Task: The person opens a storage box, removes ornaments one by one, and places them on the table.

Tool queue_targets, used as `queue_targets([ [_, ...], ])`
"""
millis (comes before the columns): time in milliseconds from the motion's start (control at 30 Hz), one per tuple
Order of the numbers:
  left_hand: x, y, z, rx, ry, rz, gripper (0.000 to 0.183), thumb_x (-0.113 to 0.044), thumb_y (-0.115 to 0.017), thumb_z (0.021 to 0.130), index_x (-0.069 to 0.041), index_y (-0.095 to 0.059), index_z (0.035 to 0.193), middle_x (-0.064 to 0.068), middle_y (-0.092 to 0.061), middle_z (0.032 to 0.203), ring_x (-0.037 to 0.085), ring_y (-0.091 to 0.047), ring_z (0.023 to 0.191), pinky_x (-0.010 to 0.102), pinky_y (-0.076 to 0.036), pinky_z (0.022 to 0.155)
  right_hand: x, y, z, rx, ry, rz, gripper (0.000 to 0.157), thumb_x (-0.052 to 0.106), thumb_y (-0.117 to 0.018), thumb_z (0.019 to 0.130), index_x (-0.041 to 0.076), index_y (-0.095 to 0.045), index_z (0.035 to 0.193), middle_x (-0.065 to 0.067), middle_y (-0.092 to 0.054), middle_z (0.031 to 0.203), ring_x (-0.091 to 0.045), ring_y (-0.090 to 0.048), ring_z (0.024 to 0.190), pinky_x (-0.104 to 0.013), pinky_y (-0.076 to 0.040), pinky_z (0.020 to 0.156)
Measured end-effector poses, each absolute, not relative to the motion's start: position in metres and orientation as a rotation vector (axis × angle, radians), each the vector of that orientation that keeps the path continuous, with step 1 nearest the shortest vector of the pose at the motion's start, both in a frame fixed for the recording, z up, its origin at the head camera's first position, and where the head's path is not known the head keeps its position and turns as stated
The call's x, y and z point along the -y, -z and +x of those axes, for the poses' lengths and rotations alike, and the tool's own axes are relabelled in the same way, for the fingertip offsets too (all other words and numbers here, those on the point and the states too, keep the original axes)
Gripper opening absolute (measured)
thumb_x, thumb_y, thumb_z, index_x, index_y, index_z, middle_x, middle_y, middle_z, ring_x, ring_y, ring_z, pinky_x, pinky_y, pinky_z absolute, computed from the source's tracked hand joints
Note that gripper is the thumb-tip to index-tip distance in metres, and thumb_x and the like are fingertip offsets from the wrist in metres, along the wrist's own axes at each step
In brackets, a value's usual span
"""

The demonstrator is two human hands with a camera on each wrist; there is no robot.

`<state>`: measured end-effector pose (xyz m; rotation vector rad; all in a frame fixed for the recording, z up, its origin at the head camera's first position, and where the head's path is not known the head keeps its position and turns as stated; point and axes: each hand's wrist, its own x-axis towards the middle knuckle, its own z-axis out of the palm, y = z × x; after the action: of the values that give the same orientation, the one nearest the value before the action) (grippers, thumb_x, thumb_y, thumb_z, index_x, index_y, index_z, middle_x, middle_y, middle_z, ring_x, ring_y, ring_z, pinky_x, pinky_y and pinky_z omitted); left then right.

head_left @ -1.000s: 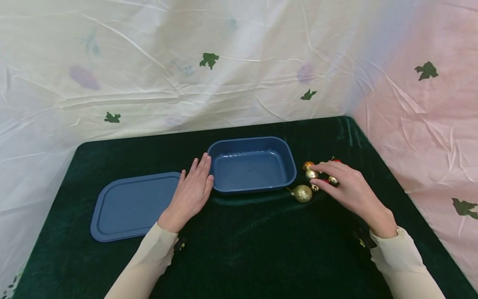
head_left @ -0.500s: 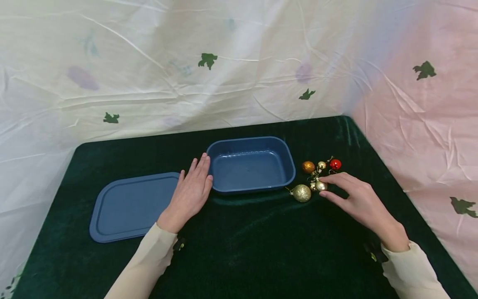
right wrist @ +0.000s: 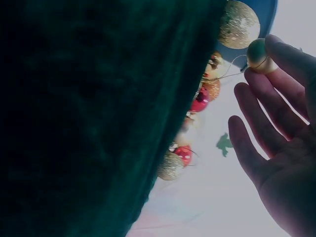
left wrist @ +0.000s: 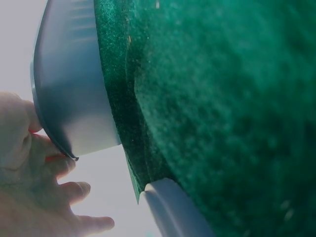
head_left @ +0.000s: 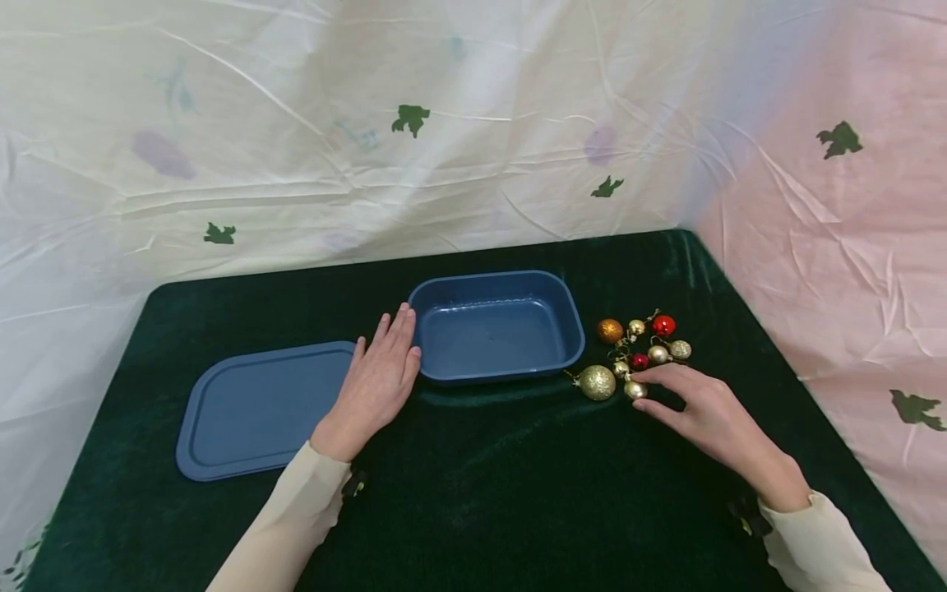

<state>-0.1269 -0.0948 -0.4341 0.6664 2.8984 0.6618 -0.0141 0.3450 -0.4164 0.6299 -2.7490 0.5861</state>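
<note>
My right hand (head_left: 713, 415) pinches a small gold Christmas bauble (head_left: 635, 390) between thumb and fingertips; in the right wrist view the bauble (right wrist: 259, 55) hangs off the cloth with a thin thread trailing from it. Beside it lies a larger glittery gold bauble (head_left: 596, 383). Behind are several more baubles, among them an orange one (head_left: 610, 331) and a bright red one (head_left: 663, 326). With fingers straight, my left hand (head_left: 373, 386) touches the left side of a blue open box (head_left: 499, 380). In the left wrist view its fingers lie along the box wall (left wrist: 74, 89).
Left of the box a flat blue lid (head_left: 259, 411) lies on the dark green velvet tablecloth (head_left: 503, 493), partly under the left hand in the head view. A pale patterned curtain (head_left: 296, 148) stands behind the table, and pink cloth (head_left: 836, 271) hangs at the right.
My right hand has drawn back toward the table's front right with the small gold bauble, uncovering the other baubles. The left hand, box and lid have stayed in place.
</note>
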Motion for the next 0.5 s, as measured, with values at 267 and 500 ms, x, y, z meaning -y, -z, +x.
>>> queue_targets([
  [267, 0.0945, 0.4339, -0.1263, -2.893, -0.666, 0.658, 0.062, -0.035, -0.031, 0.114, -0.011, -0.011, 0.167, 0.003, -0.003, 0.173, 0.034, -0.008, 0.159, 0.068, -0.011, 0.121, -0.3485, 0.4239, -0.0116, 2.822, -0.621, 0.609, 0.04, 0.011, -0.087, 0.082, 0.019, -0.073, 0.119, 0.008, -0.073, 0.115, -0.014, -0.07, 0.1, -0.024, -0.055, 0.084],
  [500, 0.0952, 0.4345, -0.1267, -2.893, -0.663, 0.664, 0.062, -0.035, -0.03, 0.114, -0.011, -0.01, 0.167, 0.004, -0.002, 0.173, 0.034, -0.008, 0.159, 0.068, -0.011, 0.121, -0.3501, 0.4266, -0.013, 2.865, -0.607, 0.622, 0.037, 0.014, -0.086, 0.084, 0.02, -0.073, 0.119, 0.009, -0.073, 0.115, -0.012, -0.07, 0.1, -0.036, -0.059, 0.082],
])
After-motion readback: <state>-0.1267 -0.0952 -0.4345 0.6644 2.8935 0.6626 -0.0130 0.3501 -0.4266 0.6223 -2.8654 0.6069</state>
